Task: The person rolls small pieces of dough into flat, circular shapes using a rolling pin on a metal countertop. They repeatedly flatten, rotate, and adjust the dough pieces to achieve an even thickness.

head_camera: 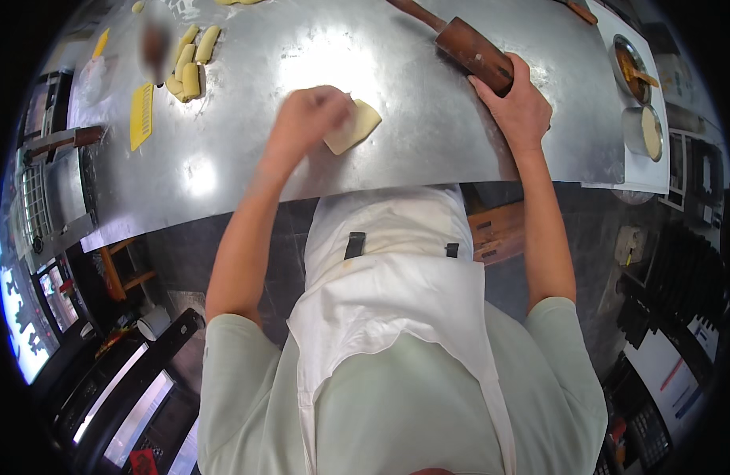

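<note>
A flat, roughly four-sided piece of pale yellow dough (365,126) rests on the metal worktable (240,142) in front of me. My left hand (317,116), blurred and with curled fingers, covers the dough's left part. Whether those fingers pinch it or only touch it is hidden. To the right, my right hand (522,110) grips the near end of a thick wooden rolling pin (469,50). The pin lies slanted, its thin handle pointing to the far left.
Several rolled dough pieces (191,80) lie at the far left, near a yellow scraper (141,116) and a blurred round patch. On a white surface at right stand a bowl of brown filling (629,68) with a spoon and a metal pot (641,133) of pale contents.
</note>
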